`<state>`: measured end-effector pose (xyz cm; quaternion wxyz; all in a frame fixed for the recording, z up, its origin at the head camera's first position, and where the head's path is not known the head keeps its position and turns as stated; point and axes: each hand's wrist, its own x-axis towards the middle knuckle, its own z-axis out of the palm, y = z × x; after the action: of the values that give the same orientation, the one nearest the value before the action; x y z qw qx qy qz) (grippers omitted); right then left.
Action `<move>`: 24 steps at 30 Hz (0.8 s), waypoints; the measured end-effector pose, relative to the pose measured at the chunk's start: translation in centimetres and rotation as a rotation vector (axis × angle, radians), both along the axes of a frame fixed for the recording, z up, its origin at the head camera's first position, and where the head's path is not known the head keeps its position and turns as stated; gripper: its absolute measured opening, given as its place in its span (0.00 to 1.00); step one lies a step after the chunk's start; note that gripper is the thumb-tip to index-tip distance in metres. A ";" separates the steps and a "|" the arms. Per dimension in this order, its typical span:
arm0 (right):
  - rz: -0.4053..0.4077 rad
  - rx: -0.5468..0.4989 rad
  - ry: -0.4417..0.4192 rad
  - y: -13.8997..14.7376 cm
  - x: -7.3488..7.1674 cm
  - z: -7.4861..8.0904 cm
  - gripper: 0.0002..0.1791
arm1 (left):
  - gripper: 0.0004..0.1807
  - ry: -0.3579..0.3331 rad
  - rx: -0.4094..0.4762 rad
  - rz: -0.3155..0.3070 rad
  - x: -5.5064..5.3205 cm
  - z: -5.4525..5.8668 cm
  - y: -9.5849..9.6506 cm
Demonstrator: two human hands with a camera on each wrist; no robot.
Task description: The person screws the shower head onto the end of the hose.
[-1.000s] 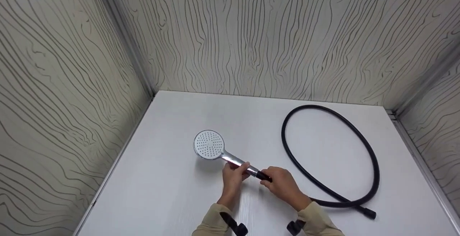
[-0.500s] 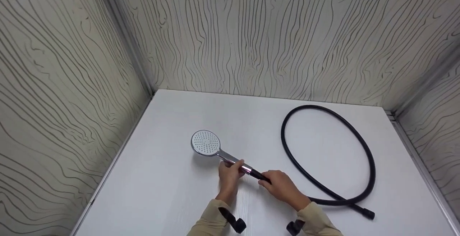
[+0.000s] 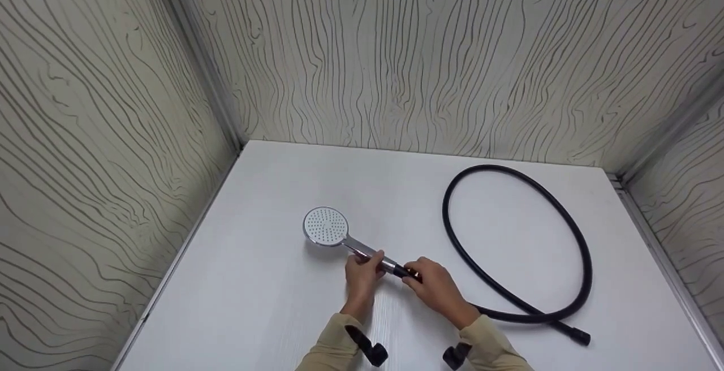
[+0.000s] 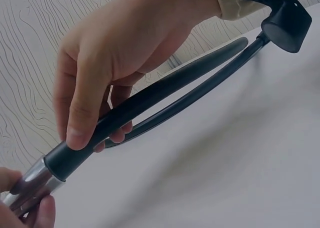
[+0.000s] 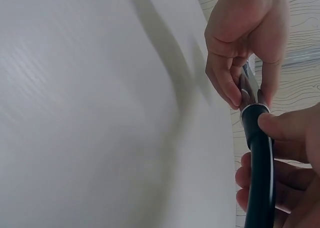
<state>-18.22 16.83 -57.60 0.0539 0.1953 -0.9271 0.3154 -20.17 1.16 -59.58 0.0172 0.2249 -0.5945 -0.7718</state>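
Note:
A hand shower (image 3: 326, 226) with a round white spray face and chrome handle is held above the white table, its face up. My left hand (image 3: 362, 277) pinches the lower handle between thumb and fingers. At the handle's end, my right hand (image 3: 435, 285) grips the black end of the shower hose (image 3: 586, 258), thumb on top and fingers beneath. In the left wrist view the black hose end (image 4: 65, 160) meets the chrome rim in line with the handle. The right wrist view shows the right thumb (image 5: 280, 125) right at that joint.
The hose loops across the right side of the white table (image 3: 237, 280), its free end fitting (image 3: 580, 336) lying near the front right. Wood-grain panels (image 3: 396, 60) enclose the back and sides. Each wrist carries a black camera mount (image 3: 376, 354).
My right hand has shifted left along the hose, closer to the handle, with its fingers rearranged. The shower's head moved slightly left, then a touch back. My left hand keeps its hold.

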 end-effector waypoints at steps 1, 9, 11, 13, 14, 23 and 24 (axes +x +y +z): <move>0.000 -0.001 -0.002 -0.1 0.0 0.0 0.08 | 0.19 -0.003 0.003 0.003 0.0 -0.1 0.0; 0.008 -0.013 -0.035 -0.7 -0.3 -0.2 0.10 | 0.18 -0.011 -0.015 0.006 0.1 0.0 -0.1; 0.009 -0.019 -0.032 -0.8 -0.3 -0.3 0.09 | 0.18 -0.014 -0.014 0.005 0.1 0.1 -0.2; 0.009 -0.028 -0.030 -0.9 -0.3 -0.3 0.09 | 0.18 -0.019 -0.012 0.003 0.2 0.2 -0.2; 0.007 -0.028 -0.030 -0.9 -0.3 -0.4 0.09 | 0.18 -0.024 -0.014 0.001 0.2 0.2 -0.2; 0.004 -0.028 -0.015 -1.0 -0.4 -0.7 0.09 | 0.18 -0.054 -0.093 -0.031 0.2 -0.3 -0.3; 0.002 -0.030 -0.018 -1.0 -0.4 -0.7 0.09 | 0.18 -0.059 -0.102 -0.035 0.2 -0.3 -0.4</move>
<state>-18.66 15.85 -58.35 0.0482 0.1927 -0.9224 0.3311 -19.93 0.77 -59.91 -0.0026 0.2359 -0.6374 -0.7336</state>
